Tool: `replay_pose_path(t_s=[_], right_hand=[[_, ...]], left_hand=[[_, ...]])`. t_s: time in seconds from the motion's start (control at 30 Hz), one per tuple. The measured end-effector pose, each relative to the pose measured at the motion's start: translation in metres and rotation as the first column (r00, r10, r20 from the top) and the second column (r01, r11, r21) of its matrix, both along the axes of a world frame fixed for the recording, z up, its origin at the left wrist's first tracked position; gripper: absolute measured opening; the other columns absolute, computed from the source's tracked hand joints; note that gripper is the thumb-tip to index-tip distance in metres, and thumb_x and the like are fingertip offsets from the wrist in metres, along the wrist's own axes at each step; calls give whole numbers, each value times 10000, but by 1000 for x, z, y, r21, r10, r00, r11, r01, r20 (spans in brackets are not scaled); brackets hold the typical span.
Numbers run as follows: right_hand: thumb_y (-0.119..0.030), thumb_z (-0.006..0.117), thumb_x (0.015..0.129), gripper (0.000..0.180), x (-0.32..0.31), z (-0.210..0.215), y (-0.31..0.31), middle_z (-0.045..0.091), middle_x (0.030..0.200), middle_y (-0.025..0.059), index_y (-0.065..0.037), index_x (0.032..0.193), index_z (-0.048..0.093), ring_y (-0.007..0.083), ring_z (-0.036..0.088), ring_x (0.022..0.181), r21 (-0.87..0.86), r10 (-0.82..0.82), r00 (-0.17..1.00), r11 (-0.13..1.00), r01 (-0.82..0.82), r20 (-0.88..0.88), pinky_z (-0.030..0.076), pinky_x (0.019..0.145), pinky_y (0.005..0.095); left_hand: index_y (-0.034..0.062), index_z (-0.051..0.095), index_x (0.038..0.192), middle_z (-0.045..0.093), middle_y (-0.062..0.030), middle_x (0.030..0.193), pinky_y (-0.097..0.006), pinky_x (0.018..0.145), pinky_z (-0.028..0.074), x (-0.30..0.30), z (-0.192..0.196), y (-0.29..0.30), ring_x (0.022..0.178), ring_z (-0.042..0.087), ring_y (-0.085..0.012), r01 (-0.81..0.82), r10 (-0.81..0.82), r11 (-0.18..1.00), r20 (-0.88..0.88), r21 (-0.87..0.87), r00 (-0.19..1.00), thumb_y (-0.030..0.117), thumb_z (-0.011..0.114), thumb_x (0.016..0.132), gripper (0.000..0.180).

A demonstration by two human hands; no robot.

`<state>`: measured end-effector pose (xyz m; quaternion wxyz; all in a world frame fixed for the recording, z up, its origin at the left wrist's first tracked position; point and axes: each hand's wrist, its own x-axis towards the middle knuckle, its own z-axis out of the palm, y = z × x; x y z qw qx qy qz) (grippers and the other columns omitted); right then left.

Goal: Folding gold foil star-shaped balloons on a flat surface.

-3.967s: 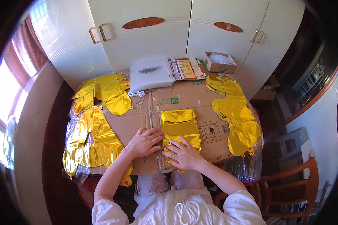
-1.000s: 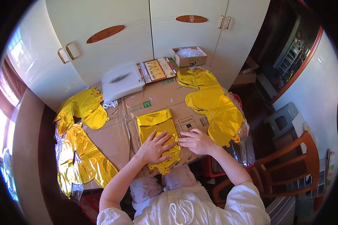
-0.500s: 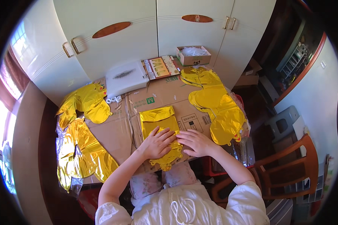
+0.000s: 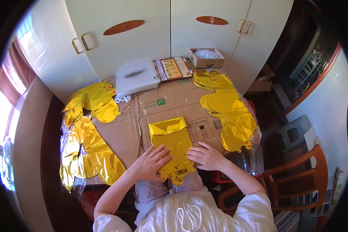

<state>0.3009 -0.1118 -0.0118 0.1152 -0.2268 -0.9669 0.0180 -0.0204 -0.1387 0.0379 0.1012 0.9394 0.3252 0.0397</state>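
Here's the shiny, folded gold-foil oblong (image 4: pixel 173 142), pointing away lengthwise between left hand (image 4: pixel 152 161) and right hand (image 4: pixel 208 156): apart, unclenched, each touching an edge.

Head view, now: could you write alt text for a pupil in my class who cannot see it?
A person's left hand and right hand rest at either side of a folded gold foil piece on brown cardboard. More gold foil shapes lie left and right; an open box stands behind.
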Motion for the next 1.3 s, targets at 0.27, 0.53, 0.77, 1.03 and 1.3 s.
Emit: replay_pose_path(t_s=[0.27,0.53,0.77,1.03,1.3], right_hand=[[-153,692,771,338,-7,-8,-15,648,1196,-8,-158,1109,680,150,582,1132,113,66,968,993,-39,-241,437,1016,406],[-45,704,723,351,-13,-3,-6,685,1142,5,-95,1070,704,216,623,1040,-188,-36,947,982,-26,-319,485,911,379],[-25,709,712,300,-15,-2,11,705,1101,4,-120,997,714,220,624,1042,-149,23,932,985,-82,-362,482,902,371],[-90,690,799,176,-24,-7,12,649,842,74,-76,974,688,275,625,887,-333,-271,861,934,128,-430,474,819,394],[-206,624,913,195,-47,-9,19,593,776,167,-12,925,631,351,584,770,-432,-496,800,837,336,-337,460,695,436]], left_hand=[[114,597,1252,567,-93,1353,-458,1101,374,-19,-32,-39,1289,513,-286,-27,5,975,101,219,995,283,730,760,537],[89,680,1085,668,-57,1201,-449,1043,440,-15,-42,-41,1168,615,-253,-139,74,962,266,235,961,135,711,758,331],[96,698,1026,693,-49,1146,-471,1044,425,-5,-32,-49,1172,610,-233,-213,149,953,278,216,949,129,709,767,262],[59,680,860,699,-83,863,-401,780,450,4,-45,-48,884,644,-256,-507,459,860,523,-59,718,152,677,834,97],[2,595,931,625,-141,635,-404,525,452,24,-57,-34,542,602,-297,-716,763,584,559,-381,325,97,634,868,120]])
